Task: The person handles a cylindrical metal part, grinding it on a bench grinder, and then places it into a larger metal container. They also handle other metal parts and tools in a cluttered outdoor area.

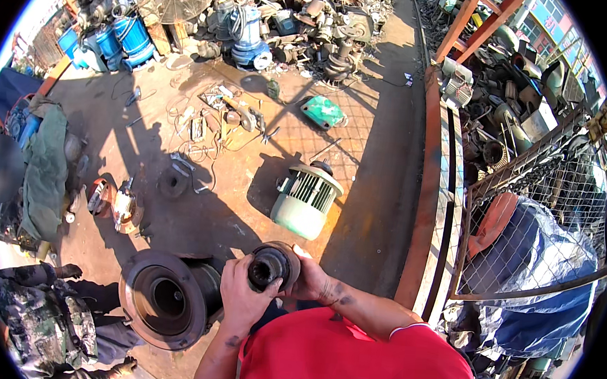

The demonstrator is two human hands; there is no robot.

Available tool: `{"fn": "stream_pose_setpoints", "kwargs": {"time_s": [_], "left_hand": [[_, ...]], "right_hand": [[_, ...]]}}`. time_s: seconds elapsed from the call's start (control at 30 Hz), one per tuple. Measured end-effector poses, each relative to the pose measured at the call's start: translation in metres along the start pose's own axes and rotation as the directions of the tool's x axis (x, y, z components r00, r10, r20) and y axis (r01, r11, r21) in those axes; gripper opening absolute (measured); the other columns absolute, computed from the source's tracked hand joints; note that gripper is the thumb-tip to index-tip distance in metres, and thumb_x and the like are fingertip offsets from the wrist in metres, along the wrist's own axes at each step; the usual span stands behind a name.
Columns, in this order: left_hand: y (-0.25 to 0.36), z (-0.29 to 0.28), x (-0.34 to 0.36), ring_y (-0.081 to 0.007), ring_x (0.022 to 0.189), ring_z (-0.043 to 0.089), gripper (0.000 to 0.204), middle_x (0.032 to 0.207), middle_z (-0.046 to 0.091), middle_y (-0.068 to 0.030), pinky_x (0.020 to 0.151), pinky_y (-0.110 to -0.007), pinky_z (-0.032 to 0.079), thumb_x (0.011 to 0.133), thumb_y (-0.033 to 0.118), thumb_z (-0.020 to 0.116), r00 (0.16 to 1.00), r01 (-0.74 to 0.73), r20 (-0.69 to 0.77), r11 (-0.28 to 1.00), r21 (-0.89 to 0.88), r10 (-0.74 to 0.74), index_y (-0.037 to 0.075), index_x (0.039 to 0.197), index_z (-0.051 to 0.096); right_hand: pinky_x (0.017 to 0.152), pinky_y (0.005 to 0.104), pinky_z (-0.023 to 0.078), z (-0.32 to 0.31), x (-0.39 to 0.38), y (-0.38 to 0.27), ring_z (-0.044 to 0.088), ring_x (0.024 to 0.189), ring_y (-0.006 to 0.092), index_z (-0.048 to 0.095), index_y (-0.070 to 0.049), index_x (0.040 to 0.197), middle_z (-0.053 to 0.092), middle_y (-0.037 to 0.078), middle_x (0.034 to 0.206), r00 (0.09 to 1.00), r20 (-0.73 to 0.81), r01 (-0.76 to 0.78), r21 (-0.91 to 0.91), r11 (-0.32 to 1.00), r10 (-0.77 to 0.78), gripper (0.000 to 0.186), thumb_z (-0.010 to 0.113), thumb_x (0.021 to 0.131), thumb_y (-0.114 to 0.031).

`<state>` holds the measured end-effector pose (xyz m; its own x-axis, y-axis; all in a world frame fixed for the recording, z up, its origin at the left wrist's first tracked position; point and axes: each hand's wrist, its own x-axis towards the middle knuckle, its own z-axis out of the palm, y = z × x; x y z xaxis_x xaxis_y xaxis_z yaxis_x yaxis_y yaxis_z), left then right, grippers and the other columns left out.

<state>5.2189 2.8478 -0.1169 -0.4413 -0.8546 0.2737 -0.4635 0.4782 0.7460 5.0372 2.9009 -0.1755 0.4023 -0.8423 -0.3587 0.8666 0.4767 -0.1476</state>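
Note:
Both of my hands are wrapped round a dark, greasy, hollow metal cylinder (272, 263) with a round hole in its upward end. My left hand (238, 294) grips its left side, with the thumb across the near edge. On the far right side, my right hand (307, 276) holds it, partly hidden behind it. Just left of my left hand stands a large rusty flanged housing (133, 301), its round bore facing up. A pale green electric motor (306, 205) with a finned body is on the ground beyond my hands.
Hand tools and cables (235, 114) lie scattered ahead, near a green metal part (324, 112). A person in camouflage clothing (37, 319) is at the lower left. Scrap motors (294, 20) are heaped at the back. A rusty beam (426, 191) and mesh fence (547, 235) border the right.

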Motion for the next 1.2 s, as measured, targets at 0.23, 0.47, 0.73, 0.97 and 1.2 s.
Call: {"fn": "stream_pose_setpoints", "kwargs": {"time_s": [0.23, 0.47, 0.73, 0.97, 1.2], "left_hand": [[0.006, -0.002, -0.02, -0.04, 0.12, 0.055, 0.073, 0.126, 0.053, -0.0203, 0.102, -0.05, 0.047, 0.066, 0.027, 0.093, 0.996, 0.072, 0.053, 0.996, 0.047, -0.075, -0.001, 0.124, 0.059], [0.012, 0.002, -0.037, -0.0412, 0.134, 0.047, 0.071, 0.142, 0.046, -0.0228, 0.112, -0.05, 0.042, 0.066, 0.023, 0.093, 0.994, 0.104, 0.036, 0.995, -0.003, -0.103, -0.001, 0.124, 0.059], [0.025, 0.026, -0.029, -0.0344, 0.133, 0.05, 0.063, 0.144, 0.048, -0.0171, 0.108, -0.045, 0.047, 0.065, 0.012, 0.093, 0.997, 0.034, -0.071, 0.996, -0.082, -0.039, 0.001, 0.12, 0.064], [0.049, 0.03, -0.032, -0.0357, 0.133, 0.05, 0.07, 0.143, 0.049, -0.0207, 0.108, -0.046, 0.047, 0.065, 0.028, 0.098, 0.983, -0.117, -0.147, 0.993, -0.012, 0.114, -0.003, 0.12, 0.065], [0.045, 0.037, -0.04, -0.0352, 0.131, 0.052, 0.062, 0.141, 0.052, -0.0183, 0.109, -0.045, 0.047, 0.066, 0.019, 0.096, 0.983, -0.079, -0.164, 0.997, -0.001, 0.078, -0.002, 0.116, 0.067]], "right_hand": [[0.097, 0.0477, 0.055, -0.008, -0.009, 0.007, 0.064, 0.122, 0.0254, 0.055, -0.018, 0.146, 0.063, 0.006, 0.14, 0.996, -0.087, -0.011, -0.114, 0.993, 0.001, 0.066, 0.03, 0.107, -0.064], [0.094, 0.0443, 0.055, -0.018, -0.014, 0.011, 0.062, 0.12, 0.0245, 0.052, -0.019, 0.148, 0.064, 0.006, 0.138, 0.998, -0.058, -0.027, -0.156, 0.987, 0.018, 0.067, 0.03, 0.107, -0.067], [0.105, 0.05, 0.05, -0.017, -0.024, 0.008, 0.057, 0.132, 0.0273, 0.047, -0.017, 0.153, 0.057, 0.008, 0.149, 0.999, -0.026, 0.025, 0.028, 0.999, -0.024, 0.08, 0.02, 0.104, -0.074], [0.111, 0.0501, 0.045, -0.014, -0.041, 0.0, 0.055, 0.134, 0.0306, 0.05, -0.014, 0.152, 0.057, 0.01, 0.149, 0.985, 0.148, 0.068, 0.112, 0.991, -0.084, 0.087, 0.026, 0.1, -0.079], [0.104, 0.0541, 0.052, -0.019, -0.054, -0.008, 0.057, 0.132, 0.0326, 0.049, -0.014, 0.152, 0.056, 0.011, 0.149, 0.991, 0.106, 0.065, 0.133, 0.989, -0.079, 0.084, 0.029, 0.1, -0.077]]}}
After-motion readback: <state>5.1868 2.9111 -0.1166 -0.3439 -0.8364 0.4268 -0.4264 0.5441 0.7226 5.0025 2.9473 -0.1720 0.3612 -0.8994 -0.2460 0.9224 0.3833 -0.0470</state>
